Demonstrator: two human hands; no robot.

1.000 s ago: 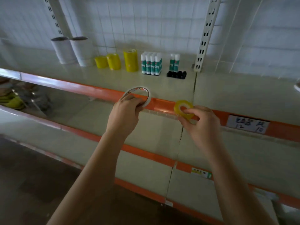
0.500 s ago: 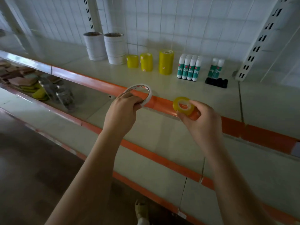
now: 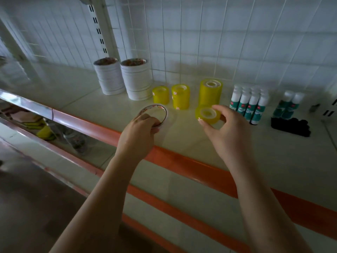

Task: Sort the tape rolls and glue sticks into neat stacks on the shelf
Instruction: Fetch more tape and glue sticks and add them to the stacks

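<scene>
1. Right hand point(image 3: 226, 132): fingers point(image 3: 218, 109) and thumb pinching a yellow tape roll point(image 3: 207, 115) by its rim, hole facing up, roll axis roughly upright and carried just above the shelf point(image 3: 237, 143).
2. Straight beyond those fingers, just behind the held roll: the tall yellow stack point(image 3: 210, 92), wide like the held roll by the look of it. Probably the goal; a short lift up and forward, axis kept vertical, needed to land flat on top.
3. To the left of the right fingers: two narrower yellow stacks point(image 3: 179, 96), apparently too slim to match the held roll.
4. Left hand point(image 3: 138, 136): fingers curled round the near edge of a thin white tape roll point(image 3: 155, 114), ring tilted, hole facing up and slightly toward the camera, held over the shelf.
5. Beyond and to the left of the left fingers: two white stacks point(image 3: 124, 78) against the tiled wall, farther off than the yellow stack is from the right fingers. Nearer one likely the match.
6. To the right of the right fingers: glue sticks point(image 3: 249, 105) standing upright in a tight group, close beside the knuckles; a possible snag during the lift.
7. Right hand nearer its goal, so probably the first to place.
</scene>
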